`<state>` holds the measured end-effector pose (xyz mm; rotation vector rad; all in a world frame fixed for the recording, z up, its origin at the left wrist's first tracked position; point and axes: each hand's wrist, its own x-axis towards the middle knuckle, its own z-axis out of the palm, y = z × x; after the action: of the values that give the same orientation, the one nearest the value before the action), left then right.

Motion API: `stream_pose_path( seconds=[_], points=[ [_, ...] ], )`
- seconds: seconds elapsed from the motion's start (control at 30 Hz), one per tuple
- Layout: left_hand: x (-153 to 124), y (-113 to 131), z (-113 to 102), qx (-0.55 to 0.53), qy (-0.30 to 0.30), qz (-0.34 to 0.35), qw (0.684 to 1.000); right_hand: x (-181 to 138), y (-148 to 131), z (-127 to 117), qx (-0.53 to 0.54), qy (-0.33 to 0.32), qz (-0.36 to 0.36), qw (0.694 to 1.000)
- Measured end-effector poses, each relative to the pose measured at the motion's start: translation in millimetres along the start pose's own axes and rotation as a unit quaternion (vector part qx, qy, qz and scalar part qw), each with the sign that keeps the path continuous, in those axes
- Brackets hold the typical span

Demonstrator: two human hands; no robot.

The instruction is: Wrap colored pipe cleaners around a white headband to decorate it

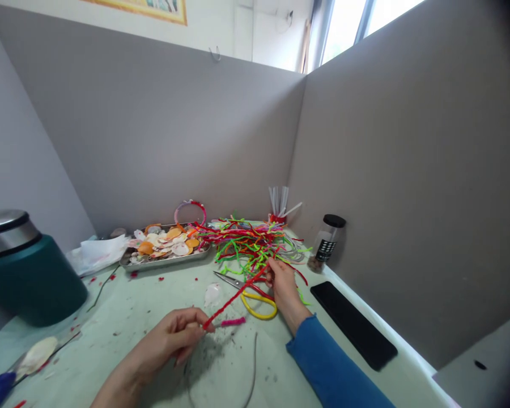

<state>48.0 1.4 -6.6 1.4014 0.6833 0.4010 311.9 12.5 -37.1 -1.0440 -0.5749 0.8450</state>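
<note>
My left hand [174,337] pinches the near end of a red pipe cleaner [233,299], low in the middle of the table. My right hand [283,283], in a blue sleeve, grips the same red pipe cleaner at its far end, at the edge of a heap of coloured pipe cleaners [250,241]. The red stem stretches straight between the two hands. A short pink piece [233,322] lies just beside my left fingertips. Scissors with yellow handles [255,297] lie under the stem.
A metal tray of shells [165,262] stands at the back left, a dark green pot with a steel lid [21,266] at the far left. A black phone [352,324] and a small black-capped jar [326,242] sit at the right. Grey partition walls surround the table.
</note>
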Motion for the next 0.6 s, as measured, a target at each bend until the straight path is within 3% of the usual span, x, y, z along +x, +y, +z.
stream_pose_path(
  seconds=[0.2,0.3,0.37,0.43,0.5,0.57,0.6],
  points=[
    [2,2,-3,0.018,0.041,-0.013,0.999,3,-3,-6,-0.009,-0.009,-0.002,1.000],
    [6,-1,-12,0.085,0.120,-0.034,0.989,-1,-5,-4,-0.010,-0.032,-0.001,0.999],
    [8,-4,-19,0.182,0.203,-0.045,0.961,-6,-4,0,-0.017,-0.057,0.009,0.998],
    [8,-6,-23,0.321,0.315,-0.030,0.893,-12,-1,6,-0.028,-0.087,0.025,0.995],
    [7,-5,-21,0.458,0.426,0.012,0.780,-20,3,13,-0.041,-0.119,0.041,0.991],
    [7,-3,-13,0.549,0.487,0.075,0.675,-29,6,21,-0.054,-0.146,0.053,0.986],
    [7,-2,-7,0.568,0.494,0.113,0.649,-34,7,25,-0.062,-0.160,0.060,0.983]
  ],
)
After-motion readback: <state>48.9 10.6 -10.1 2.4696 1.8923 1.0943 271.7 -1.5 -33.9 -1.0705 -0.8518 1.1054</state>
